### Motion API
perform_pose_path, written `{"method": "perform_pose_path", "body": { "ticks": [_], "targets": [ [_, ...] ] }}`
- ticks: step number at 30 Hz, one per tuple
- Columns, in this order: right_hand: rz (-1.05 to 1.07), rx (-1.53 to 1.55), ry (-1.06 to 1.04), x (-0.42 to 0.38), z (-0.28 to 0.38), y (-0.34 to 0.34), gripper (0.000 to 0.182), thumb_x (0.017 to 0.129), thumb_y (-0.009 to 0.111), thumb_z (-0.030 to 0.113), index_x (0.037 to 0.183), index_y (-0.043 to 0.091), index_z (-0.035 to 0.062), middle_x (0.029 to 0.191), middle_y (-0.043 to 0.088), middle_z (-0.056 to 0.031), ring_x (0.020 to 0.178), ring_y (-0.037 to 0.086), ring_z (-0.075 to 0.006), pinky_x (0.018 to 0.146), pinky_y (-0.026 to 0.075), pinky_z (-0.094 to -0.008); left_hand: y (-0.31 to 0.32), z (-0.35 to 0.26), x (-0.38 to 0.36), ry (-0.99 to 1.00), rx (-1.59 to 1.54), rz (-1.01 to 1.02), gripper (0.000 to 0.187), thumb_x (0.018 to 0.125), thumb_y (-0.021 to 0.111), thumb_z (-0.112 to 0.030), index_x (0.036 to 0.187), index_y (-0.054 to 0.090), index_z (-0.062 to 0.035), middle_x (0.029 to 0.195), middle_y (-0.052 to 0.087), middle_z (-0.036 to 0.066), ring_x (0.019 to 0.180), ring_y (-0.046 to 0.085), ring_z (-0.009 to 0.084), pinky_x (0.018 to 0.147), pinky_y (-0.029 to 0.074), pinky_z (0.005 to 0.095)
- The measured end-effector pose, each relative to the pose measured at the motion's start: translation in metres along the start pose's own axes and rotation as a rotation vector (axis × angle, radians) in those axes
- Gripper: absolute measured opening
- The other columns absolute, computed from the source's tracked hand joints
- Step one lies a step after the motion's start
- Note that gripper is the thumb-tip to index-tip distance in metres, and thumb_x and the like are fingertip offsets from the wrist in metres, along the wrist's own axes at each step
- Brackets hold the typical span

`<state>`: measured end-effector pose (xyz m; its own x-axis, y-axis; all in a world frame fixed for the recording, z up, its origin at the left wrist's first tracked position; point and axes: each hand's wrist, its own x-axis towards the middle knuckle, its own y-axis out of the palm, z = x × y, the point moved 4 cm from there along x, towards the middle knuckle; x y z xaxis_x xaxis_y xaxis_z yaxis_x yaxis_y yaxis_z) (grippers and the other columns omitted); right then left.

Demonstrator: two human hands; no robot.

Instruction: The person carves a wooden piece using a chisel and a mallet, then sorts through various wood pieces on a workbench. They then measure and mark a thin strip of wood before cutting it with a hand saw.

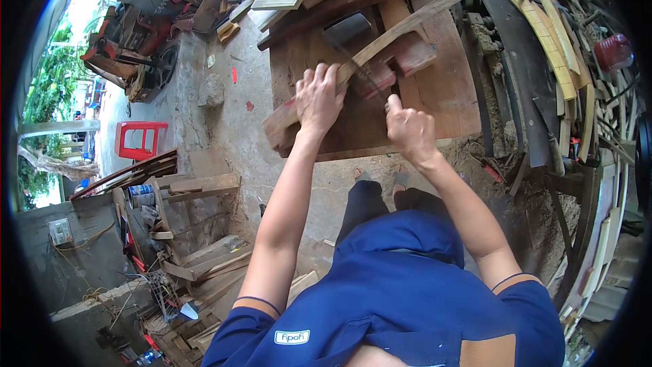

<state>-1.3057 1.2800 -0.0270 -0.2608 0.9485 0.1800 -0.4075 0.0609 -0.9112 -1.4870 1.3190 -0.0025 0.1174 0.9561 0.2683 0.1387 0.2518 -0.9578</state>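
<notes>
A long wooden plank (401,27) lies slantwise over the wooden worktable (448,105), resting across reddish wood blocks (414,58). My left hand (319,98) grips the plank left of its middle, fingers curled over its top. My right hand (411,129) is closed in a fist near the table's front edge, around the handle end of what looks like a handsaw. Its thin dark blade (361,64) crosses the plank to the right of my left hand. The handle itself is hidden in my fist, and the blade is slightly blurred.
Dark timber pieces (326,13) and a grey curved object (348,28) lie at the table's back. A machine bench (513,61) with wood strips stands to the right. A red stool (140,140) and scrap wood (204,265) are on the left.
</notes>
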Motion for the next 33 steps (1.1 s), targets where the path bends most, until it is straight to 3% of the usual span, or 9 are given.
{"method": "perform_pose_path", "body": {
  "ticks": [5,8,12,14,17,18,25,30,33],
  "targets": [
    [-0.071,-0.019,-0.033,0.020,-0.015,-0.005,0.012,0.093,0.044,0.015,0.088,0.053,0.0091,0.054,0.062,-0.0129,0.051,0.066,-0.0293,0.041,0.049,-0.0400,0.006,-0.001,0.027,0.031,-0.038,-0.031,0.039,0.081,0.070,-0.024,0.117,0.060,-0.0129,0.112,0.056,0.005,0.104,0.054,0.0267,0.086,0.044,0.0418],
    [-0.029,0.098,-0.094,0.018,0.008,-0.019,0.009,0.089,0.045,0.012,0.089,0.052,0.0081,0.055,0.062,-0.0125,0.049,0.065,-0.0289,0.040,0.048,-0.0399,-0.034,0.006,0.008,-0.003,0.054,-0.119,0.040,0.077,0.074,-0.027,0.112,0.060,-0.0145,0.107,0.053,0.005,0.100,0.053,0.0259,0.083,0.046,0.0389],
    [0.042,0.107,-0.183,0.023,0.056,-0.010,0.006,0.084,0.048,0.010,0.088,0.052,0.0082,0.056,0.063,-0.0130,0.051,0.066,-0.0273,0.042,0.049,-0.0392,-0.046,0.055,-0.028,-0.120,0.040,-0.074,0.042,0.078,0.074,-0.027,0.114,0.060,-0.0117,0.105,0.052,0.006,0.100,0.052,0.0271,0.084,0.047,0.0422],
    [0.099,0.093,-0.192,0.024,0.068,0.007,0.005,0.083,0.049,0.010,0.087,0.052,0.0072,0.057,0.064,-0.0140,0.054,0.067,-0.0281,0.045,0.050,-0.0389,-0.040,0.078,-0.038,-0.141,0.071,0.083,0.043,0.082,0.070,-0.032,0.117,0.060,-0.0105,0.110,0.053,0.006,0.102,0.052,0.0281,0.089,0.045,0.0433],
    [0.148,0.100,-0.197,0.025,0.073,0.015,0.005,0.083,0.050,0.009,0.087,0.051,0.0063,0.059,0.064,-0.0149,0.055,0.068,-0.0292,0.046,0.051,-0.0395,-0.037,0.086,-0.046,-0.075,-0.087,0.020,0.042,0.088,0.063,-0.039,0.119,0.060,-0.0101,0.116,0.053,0.007,0.104,0.052,0.0281,0.093,0.042,0.0445],
    [0.163,0.094,-0.190,0.025,0.073,0.016,0.005,0.083,0.050,0.009,0.087,0.051,0.0058,0.059,0.065,-0.0153,0.056,0.068,-0.0298,0.047,0.052,-0.0399,-0.032,0.090,-0.046,-0.096,-0.122,-0.004,0.041,0.093,0.054,-0.043,0.117,0.062,-0.0103,0.116,0.056,0.007,0.106,0.052,0.0280,0.094,0.040,0.0453],
    [0.198,0.102,-0.225,0.033,0.079,0.007,0.007,0.085,0.048,0.012,0.087,0.050,0.0047,0.062,0.064,-0.0195,0.058,0.067,-0.0342,0.050,0.053,-0.0444,-0.002,0.085,-0.015,-0.546,0.131,-0.111,0.029,0.095,0.049,-0.034,0.098,0.063,-0.0096,0.104,0.060,0.009,0.100,0.058,0.0293,0.084,0.043,0.0460],
    [0.199,0.119,-0.208,0.030,0.087,0.006,0.007,0.084,0.049,0.011,0.086,0.049,0.0040,0.063,0.064,-0.0196,0.059,0.067,-0.0351,0.051,0.053,-0.0454,0.004,0.083,-0.013,-0.582,0.134,-0.120,0.032,0.096,0.044,-0.036,0.095,0.063,-0.0092,0.102,0.064,0.012,0.099,0.061,0.0320,0.083,0.046,0.0457],
    [0.201,0.061,-0.216,0.030,0.089,0.019,0.006,0.081,0.054,0.009,0.084,0.051,0.0048,0.062,0.065,-0.0173,0.059,0.069,-0.0310,0.050,0.054,-0.0397,0.004,0.088,-0.005,-0.608,0.100,0.002,0.030,0.095,0.047,-0.033,0.095,0.065,-0.0093,0.100,0.066,0.010,0.096,0.063,0.0294,0.083,0.046,0.0451]
  ]
}}
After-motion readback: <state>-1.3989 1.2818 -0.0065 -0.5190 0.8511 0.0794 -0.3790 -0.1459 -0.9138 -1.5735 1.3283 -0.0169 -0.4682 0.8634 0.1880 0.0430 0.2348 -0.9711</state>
